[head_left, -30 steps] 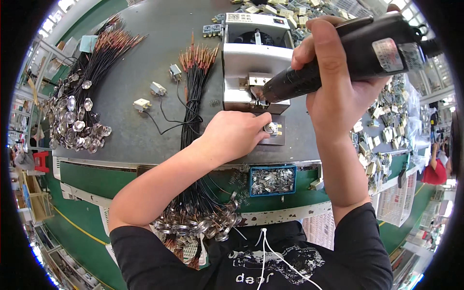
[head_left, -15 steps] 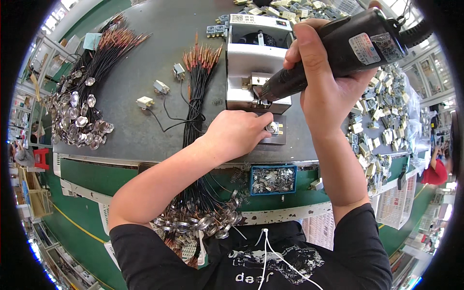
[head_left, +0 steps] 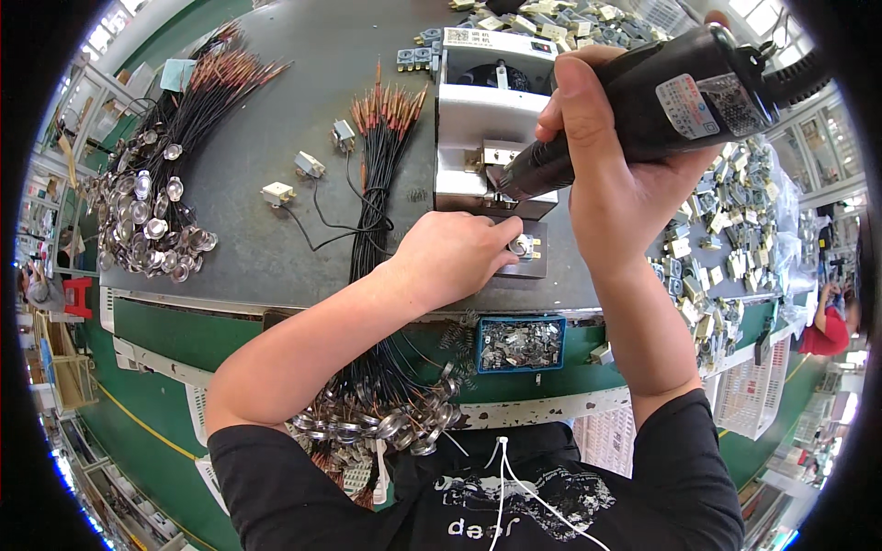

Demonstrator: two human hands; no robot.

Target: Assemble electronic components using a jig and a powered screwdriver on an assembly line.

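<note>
In my right hand [head_left: 611, 151] is a black powered screwdriver [head_left: 675, 96], tilted so that its narrow end points down and left. That end reaches a small switch-like part with a cream body [head_left: 503, 151] seated in a silver metal fixture [head_left: 491, 110]. My left hand [head_left: 459, 254] lies just in front of the fixture, thumb and fingers bent together. Its fingertips are at a small part with a round metal face [head_left: 522, 245] and brass tabs, on a dark metal block [head_left: 528, 268]. The fingers partly cover this part.
Left of the fixture lies a bundle of black wires [head_left: 390, 129] with copper-coloured ends; several cream-and-grey switches [head_left: 278, 194] sit beside it. Another wire bundle [head_left: 220, 83] is farther left. A blue tray of metal pieces [head_left: 520, 343] stands near me. Loose switches [head_left: 726, 220] are heaped at right.
My right hand and the screwdriver have shifted slightly left and toward me. My left hand stays at the small part on the block.
</note>
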